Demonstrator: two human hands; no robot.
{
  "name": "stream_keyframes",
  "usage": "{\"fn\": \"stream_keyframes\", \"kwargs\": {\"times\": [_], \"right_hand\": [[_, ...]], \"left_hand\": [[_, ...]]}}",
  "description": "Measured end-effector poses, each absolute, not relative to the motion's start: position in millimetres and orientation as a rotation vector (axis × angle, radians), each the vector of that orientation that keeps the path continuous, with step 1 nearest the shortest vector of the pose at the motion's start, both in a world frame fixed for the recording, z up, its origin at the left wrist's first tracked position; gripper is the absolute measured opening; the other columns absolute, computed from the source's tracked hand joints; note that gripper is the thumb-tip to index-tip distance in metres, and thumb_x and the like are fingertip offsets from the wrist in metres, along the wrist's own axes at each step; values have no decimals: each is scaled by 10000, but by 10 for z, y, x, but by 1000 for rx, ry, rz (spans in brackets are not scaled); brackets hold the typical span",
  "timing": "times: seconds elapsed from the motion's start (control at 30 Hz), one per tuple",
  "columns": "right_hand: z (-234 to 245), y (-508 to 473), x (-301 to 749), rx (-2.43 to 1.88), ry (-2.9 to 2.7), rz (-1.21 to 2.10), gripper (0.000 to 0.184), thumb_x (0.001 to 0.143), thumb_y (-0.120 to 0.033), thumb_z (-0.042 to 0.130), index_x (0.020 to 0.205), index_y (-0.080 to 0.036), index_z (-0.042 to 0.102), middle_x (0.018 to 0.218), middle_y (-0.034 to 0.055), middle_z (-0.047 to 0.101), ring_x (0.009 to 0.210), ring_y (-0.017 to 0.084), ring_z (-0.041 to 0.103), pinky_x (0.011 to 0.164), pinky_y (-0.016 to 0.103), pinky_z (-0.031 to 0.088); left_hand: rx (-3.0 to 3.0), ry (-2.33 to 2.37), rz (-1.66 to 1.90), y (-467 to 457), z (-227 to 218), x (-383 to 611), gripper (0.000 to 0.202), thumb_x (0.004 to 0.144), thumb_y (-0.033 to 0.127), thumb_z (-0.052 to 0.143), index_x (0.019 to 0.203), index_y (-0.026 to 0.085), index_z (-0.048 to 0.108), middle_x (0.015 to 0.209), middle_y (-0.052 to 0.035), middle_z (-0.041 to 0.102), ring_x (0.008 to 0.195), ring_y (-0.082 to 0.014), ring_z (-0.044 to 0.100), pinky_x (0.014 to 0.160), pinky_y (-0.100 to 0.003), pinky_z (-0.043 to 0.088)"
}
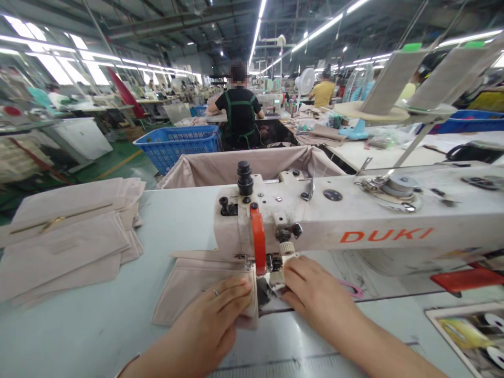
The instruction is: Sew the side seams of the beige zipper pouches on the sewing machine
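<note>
A beige fabric piece [189, 286] lies under the head of a white sewing machine [354, 220] marked DUKI. My left hand [212, 320] lies on the fabric's right edge, fingers pressed flat and stretched toward the needle. My right hand [311, 294] rests on the other side of the presser foot [271, 275], fingers curled down against the fabric edge at the foot. The needle area sits between my two hands, behind an orange guard [258, 239].
A stack of beige fabric pieces [66, 236] lies on the table at left. A cloth-lined bin [255, 163] stands behind the machine, a blue crate [177, 147] beyond it. Thread cones [394, 79] stand at right. Pink scissors [352, 289] lie by my right hand. Other people sit at stations farther back.
</note>
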State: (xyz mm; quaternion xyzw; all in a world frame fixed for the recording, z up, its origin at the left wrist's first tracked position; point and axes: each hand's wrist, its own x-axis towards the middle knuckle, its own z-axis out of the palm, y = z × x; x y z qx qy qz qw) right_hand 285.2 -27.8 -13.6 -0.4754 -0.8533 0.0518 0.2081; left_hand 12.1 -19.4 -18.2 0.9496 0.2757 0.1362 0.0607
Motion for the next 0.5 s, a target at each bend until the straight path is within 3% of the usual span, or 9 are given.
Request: {"fn": "stream_keyframes", "kwargs": {"times": [0.13,0.23,0.33,0.5], "right_hand": [[-264,-251,2644,-1283,-2248,16,111,891,-197,705,844,-164,610,875,87,631,818,268,579,709,400,504],[-201,-397,2573,-911,-2389,206,91,982,-206,570,916,-183,628,870,52,643,838,220,592,758,358,492],[-152,-504,2562,-775,-2426,335,98,998,-192,548,1023,-185,642,882,38,665,909,201,614,822,338,485],[-222,-476,2544,-785,-2405,336,104,993,-178,548,976,-185,650,863,37,676,929,202,619,838,344,486]], "left_hand": [[2888,909,593,-171,-153,184,447,903,46,469,1322,175,559,1310,-83,667,1223,-205,616,1074,-373,529],[2944,859,691,-156,-158,191,459,959,28,402,1380,174,509,1342,-81,650,1260,-168,592,1086,-305,506],[3010,768,539,-158,-238,194,509,944,1,385,1425,149,466,1401,-97,602,1358,-188,508,1151,-355,447],[2982,706,336,-111,-308,215,471,951,27,477,1409,138,477,1408,-95,579,1374,-221,481,1182,-411,416]]}}
